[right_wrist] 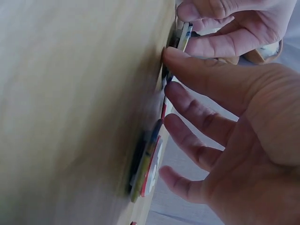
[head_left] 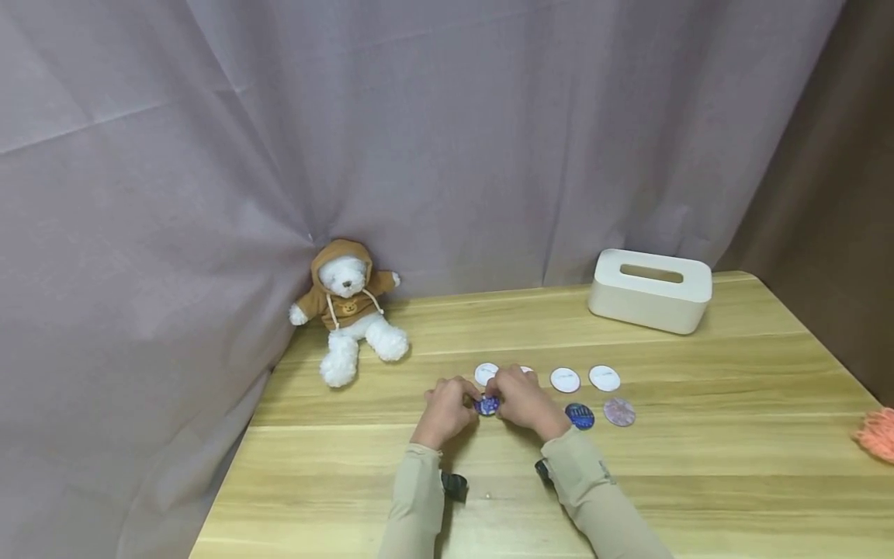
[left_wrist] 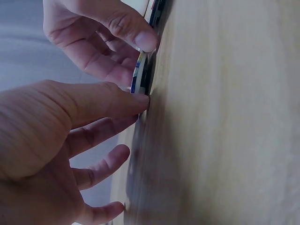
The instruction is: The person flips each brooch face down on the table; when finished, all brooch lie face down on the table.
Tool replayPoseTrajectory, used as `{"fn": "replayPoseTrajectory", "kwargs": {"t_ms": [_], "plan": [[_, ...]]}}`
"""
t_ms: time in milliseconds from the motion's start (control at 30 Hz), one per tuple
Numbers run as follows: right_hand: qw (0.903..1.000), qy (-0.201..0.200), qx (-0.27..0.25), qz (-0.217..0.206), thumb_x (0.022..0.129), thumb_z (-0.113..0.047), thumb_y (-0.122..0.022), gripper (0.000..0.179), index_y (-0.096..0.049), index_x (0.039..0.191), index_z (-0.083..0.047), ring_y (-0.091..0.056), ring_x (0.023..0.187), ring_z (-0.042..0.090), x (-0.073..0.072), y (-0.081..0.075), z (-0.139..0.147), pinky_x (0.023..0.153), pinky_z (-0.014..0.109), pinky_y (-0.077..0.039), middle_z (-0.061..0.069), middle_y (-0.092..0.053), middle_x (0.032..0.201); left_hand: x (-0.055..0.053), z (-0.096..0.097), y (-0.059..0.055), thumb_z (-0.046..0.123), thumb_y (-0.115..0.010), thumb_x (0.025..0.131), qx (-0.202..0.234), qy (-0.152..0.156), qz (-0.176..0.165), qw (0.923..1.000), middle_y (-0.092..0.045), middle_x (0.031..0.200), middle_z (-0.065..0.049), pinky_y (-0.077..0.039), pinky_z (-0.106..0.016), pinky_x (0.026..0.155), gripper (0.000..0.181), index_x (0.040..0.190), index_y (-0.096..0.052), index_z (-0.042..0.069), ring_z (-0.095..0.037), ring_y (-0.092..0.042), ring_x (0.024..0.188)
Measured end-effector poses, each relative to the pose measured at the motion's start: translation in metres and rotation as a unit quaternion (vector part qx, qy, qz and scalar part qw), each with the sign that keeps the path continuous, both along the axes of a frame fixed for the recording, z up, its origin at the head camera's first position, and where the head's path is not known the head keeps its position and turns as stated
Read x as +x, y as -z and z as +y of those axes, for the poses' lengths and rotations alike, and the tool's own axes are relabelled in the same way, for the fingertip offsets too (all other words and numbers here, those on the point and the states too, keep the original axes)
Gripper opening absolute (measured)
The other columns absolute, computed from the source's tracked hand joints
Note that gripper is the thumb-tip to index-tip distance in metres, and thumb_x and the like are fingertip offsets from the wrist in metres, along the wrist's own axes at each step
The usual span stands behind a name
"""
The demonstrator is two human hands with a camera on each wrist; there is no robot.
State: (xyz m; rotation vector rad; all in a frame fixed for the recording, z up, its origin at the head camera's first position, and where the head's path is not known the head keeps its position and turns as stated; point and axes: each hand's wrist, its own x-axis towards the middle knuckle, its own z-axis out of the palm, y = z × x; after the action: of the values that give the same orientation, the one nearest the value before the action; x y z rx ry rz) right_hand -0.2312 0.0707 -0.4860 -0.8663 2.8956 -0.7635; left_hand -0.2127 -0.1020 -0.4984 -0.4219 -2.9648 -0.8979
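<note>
In the head view, a round blue patterned button badge point(head_left: 487, 406) is at the table between both hands. My left hand point(head_left: 447, 407) pinches its left edge with thumb and forefinger, the other fingers spread loosely. On the opposite edge, my right hand point(head_left: 522, 400) pinches it the same way. Seen side-on in the left wrist view, the badge point(left_wrist: 137, 75) is slightly tilted, close over the wood. Right of the hands lie a dark blue badge point(head_left: 580, 416) and a pale purple badge point(head_left: 619, 412), face up.
Behind them runs a row of white badge backs point(head_left: 565, 380) with pins, one partly hidden by my right hand. A teddy bear point(head_left: 349, 303) in a brown hoodie sits back left. A cream tissue box point(head_left: 651, 291) stands back right; orange yarn point(head_left: 876, 435) lies at the right edge.
</note>
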Motion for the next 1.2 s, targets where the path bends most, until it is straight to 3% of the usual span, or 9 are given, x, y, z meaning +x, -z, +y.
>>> {"fn": "replayPoseTrajectory", "kwargs": {"t_ms": [267, 500, 633, 967, 1200], "plan": [[0.9997, -0.016, -0.016, 0.007, 0.065, 0.006, -0.079, 0.021, -0.074, 0.075, -0.013, -0.059, 0.077, 0.020, -0.001, -0.003, 0.005, 0.074, 0.050, -0.043, -0.003, -0.067, 0.075, 0.002, -0.002, -0.005, 0.004, -0.082, 0.077, 0.007, 0.004, -0.012, 0.9999, -0.075, 0.090, 0.002, -0.036, -0.055, 0.086, 0.012, 0.083, -0.078, 0.013, -0.033, -0.060, 0.102], [0.9998, -0.009, -0.014, -0.012, 0.071, 0.005, -0.077, 0.021, -0.075, 0.082, -0.013, -0.064, 0.087, 0.027, -0.006, -0.002, 0.012, 0.085, 0.056, -0.044, -0.002, -0.071, 0.083, 0.000, -0.001, -0.006, 0.008, -0.082, 0.081, 0.022, 0.007, -0.007, 0.9997, -0.075, 0.090, 0.004, -0.034, -0.045, 0.082, 0.009, 0.085, -0.076, 0.014, -0.023, -0.063, 0.095], [0.9997, -0.009, -0.018, -0.012, 0.072, 0.005, -0.075, 0.022, -0.074, 0.081, -0.014, -0.064, 0.087, 0.026, -0.006, -0.003, 0.013, 0.087, 0.056, -0.044, -0.004, -0.070, 0.082, 0.000, -0.001, -0.008, 0.006, -0.079, 0.084, 0.044, 0.010, -0.007, 0.9990, -0.075, 0.088, 0.002, -0.034, -0.048, 0.084, 0.008, 0.086, -0.074, 0.012, -0.021, -0.064, 0.091], [0.9987, -0.014, -0.049, -0.009, 0.073, 0.009, -0.070, 0.023, -0.073, 0.078, -0.013, -0.054, 0.074, 0.016, -0.009, -0.001, 0.013, 0.076, 0.043, -0.044, -0.003, -0.064, 0.072, -0.001, 0.000, -0.008, 0.005, -0.079, 0.085, 0.064, 0.002, -0.001, 0.9979, -0.075, 0.085, 0.002, -0.035, -0.049, 0.084, 0.009, 0.088, -0.073, 0.011, -0.021, -0.067, 0.089], [0.9983, 0.012, -0.057, 0.000, 0.075, 0.011, -0.068, 0.023, -0.069, 0.091, -0.006, -0.055, 0.073, 0.018, -0.007, 0.002, 0.008, 0.079, 0.046, -0.046, -0.004, -0.059, 0.068, 0.000, 0.000, -0.008, 0.003, -0.079, 0.083, 0.062, -0.005, -0.003, 0.9980, -0.075, 0.082, 0.001, -0.036, -0.047, 0.083, 0.012, 0.090, -0.073, 0.011, -0.021, -0.066, 0.086]]}}
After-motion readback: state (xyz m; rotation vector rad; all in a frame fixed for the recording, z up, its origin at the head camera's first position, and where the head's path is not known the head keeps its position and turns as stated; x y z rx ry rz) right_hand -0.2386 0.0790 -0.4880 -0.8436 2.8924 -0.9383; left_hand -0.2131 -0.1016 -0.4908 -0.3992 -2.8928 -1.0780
